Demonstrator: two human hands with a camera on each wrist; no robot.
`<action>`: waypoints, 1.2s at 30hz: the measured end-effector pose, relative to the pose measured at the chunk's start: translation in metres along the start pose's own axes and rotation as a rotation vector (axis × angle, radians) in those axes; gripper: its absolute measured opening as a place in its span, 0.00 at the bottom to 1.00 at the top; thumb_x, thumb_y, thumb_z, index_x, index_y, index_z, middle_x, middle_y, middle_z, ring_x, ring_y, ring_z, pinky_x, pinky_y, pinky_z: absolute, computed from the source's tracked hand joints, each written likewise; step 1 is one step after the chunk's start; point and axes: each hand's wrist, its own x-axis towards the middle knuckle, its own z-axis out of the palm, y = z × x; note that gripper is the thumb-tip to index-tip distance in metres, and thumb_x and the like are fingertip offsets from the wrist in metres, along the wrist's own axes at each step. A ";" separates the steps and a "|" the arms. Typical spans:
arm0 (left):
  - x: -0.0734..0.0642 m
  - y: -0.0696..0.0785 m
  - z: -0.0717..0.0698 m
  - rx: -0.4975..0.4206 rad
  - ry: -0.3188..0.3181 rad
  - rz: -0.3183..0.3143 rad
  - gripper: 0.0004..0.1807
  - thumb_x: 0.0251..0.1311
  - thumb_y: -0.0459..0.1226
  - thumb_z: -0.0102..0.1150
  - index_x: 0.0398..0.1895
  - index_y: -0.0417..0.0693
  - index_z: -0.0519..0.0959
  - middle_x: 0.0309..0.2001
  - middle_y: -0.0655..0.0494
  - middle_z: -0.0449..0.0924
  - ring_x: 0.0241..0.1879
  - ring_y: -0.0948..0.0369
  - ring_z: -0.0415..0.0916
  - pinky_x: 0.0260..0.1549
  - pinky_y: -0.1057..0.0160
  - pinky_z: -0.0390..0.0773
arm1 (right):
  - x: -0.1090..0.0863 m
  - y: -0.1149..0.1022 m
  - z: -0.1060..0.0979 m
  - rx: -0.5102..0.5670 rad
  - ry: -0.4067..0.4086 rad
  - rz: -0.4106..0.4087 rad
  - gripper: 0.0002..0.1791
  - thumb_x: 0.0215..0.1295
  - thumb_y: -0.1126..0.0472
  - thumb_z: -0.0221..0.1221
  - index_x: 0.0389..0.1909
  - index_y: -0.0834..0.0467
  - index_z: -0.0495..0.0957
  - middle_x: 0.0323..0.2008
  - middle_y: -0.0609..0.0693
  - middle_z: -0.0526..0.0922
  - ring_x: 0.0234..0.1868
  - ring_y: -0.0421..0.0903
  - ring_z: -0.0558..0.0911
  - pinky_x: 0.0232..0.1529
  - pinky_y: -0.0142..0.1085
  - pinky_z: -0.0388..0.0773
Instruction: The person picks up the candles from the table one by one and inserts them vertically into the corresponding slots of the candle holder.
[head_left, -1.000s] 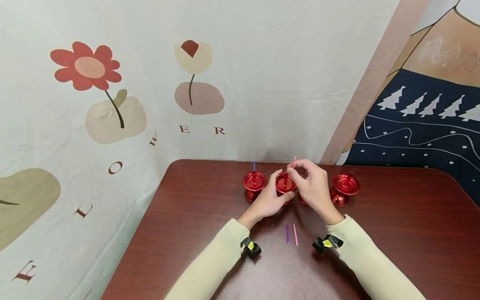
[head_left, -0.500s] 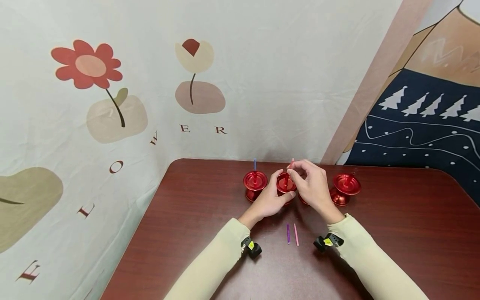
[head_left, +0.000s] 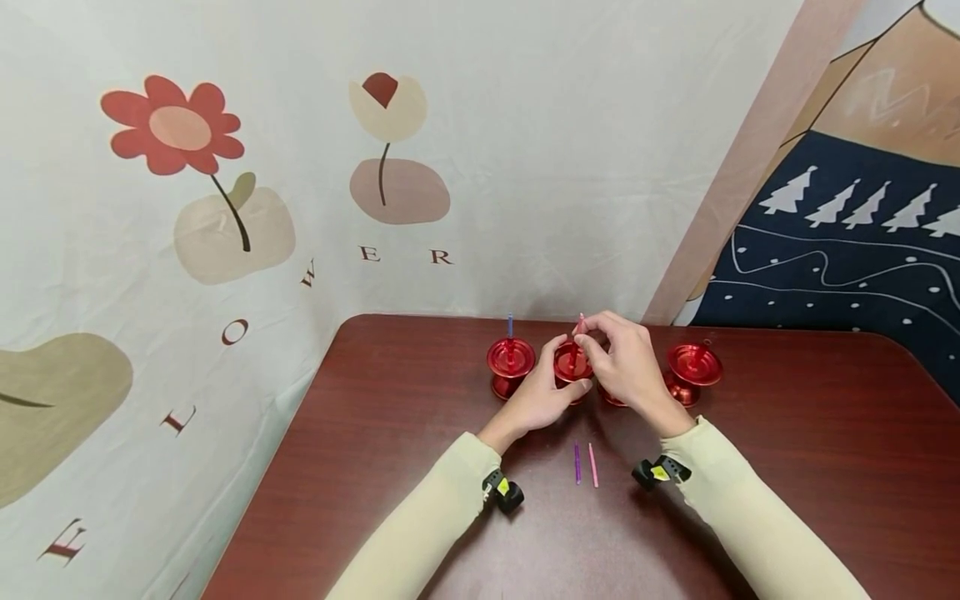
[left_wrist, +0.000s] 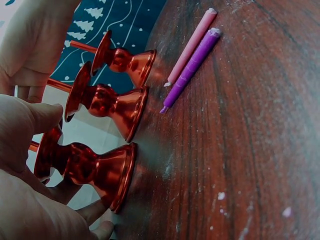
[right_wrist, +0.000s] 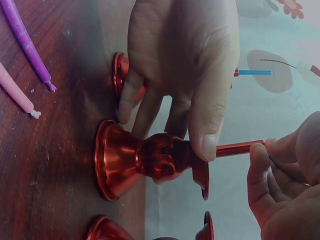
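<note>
My left hand (head_left: 534, 398) grips a red metallic candle holder (right_wrist: 117, 160), its thumb on the dish rim and its fingers around the body. Above that holder's central tube (right_wrist: 232, 149), my right hand (head_left: 628, 367) pinches a slim pink candle (head_left: 581, 320) between thumb and fingertips. The candle stands nearly upright, its lower end at the mouth of the tube and hidden by the fingertips. To the left, another red holder (head_left: 511, 358) carries a blue candle (head_left: 511, 326). A purple candle (left_wrist: 192, 70) and a second pink candle (left_wrist: 192, 46) lie on the table.
Another red holder (left_wrist: 107, 102) stands close to the right of the held one, mostly behind my right hand in the head view. Farther right is one more holder (head_left: 694, 367). A printed cloth (head_left: 525, 167) hangs along the back edge of the brown table (head_left: 360, 433).
The pink candle in my right hand has swung from a slant to nearly upright over the tube. My left hand keeps its grip on the holder.
</note>
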 end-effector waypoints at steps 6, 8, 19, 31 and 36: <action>0.000 0.003 -0.001 -0.030 0.009 0.011 0.47 0.76 0.45 0.66 0.88 0.45 0.52 0.81 0.38 0.65 0.78 0.48 0.67 0.78 0.45 0.65 | 0.002 0.002 -0.002 -0.020 -0.034 -0.010 0.05 0.71 0.75 0.68 0.40 0.64 0.87 0.36 0.54 0.88 0.29 0.46 0.79 0.31 0.36 0.76; 0.001 0.003 -0.001 -0.037 0.012 0.010 0.47 0.75 0.45 0.67 0.88 0.45 0.52 0.81 0.39 0.66 0.78 0.48 0.67 0.78 0.47 0.65 | 0.003 0.002 -0.003 -0.020 -0.048 -0.005 0.04 0.71 0.75 0.68 0.40 0.64 0.87 0.36 0.54 0.87 0.30 0.46 0.80 0.31 0.36 0.77; 0.002 0.002 0.000 -0.026 0.012 0.012 0.47 0.75 0.44 0.67 0.88 0.45 0.52 0.80 0.40 0.66 0.78 0.50 0.68 0.78 0.48 0.65 | 0.003 0.001 -0.006 -0.009 -0.099 0.014 0.05 0.74 0.75 0.66 0.43 0.63 0.87 0.38 0.54 0.87 0.33 0.47 0.81 0.34 0.35 0.79; 0.001 0.000 0.000 -0.047 0.013 0.037 0.46 0.75 0.43 0.67 0.88 0.45 0.52 0.81 0.41 0.66 0.77 0.50 0.68 0.77 0.46 0.65 | -0.002 0.003 0.000 0.046 -0.075 0.030 0.05 0.74 0.74 0.66 0.44 0.64 0.87 0.39 0.53 0.88 0.30 0.44 0.83 0.33 0.32 0.78; 0.001 0.000 0.001 -0.046 0.014 0.041 0.47 0.76 0.43 0.67 0.88 0.46 0.52 0.81 0.41 0.66 0.77 0.50 0.68 0.77 0.47 0.65 | -0.004 0.005 0.004 0.080 -0.072 0.049 0.05 0.72 0.73 0.68 0.45 0.65 0.87 0.39 0.53 0.88 0.30 0.43 0.84 0.32 0.28 0.77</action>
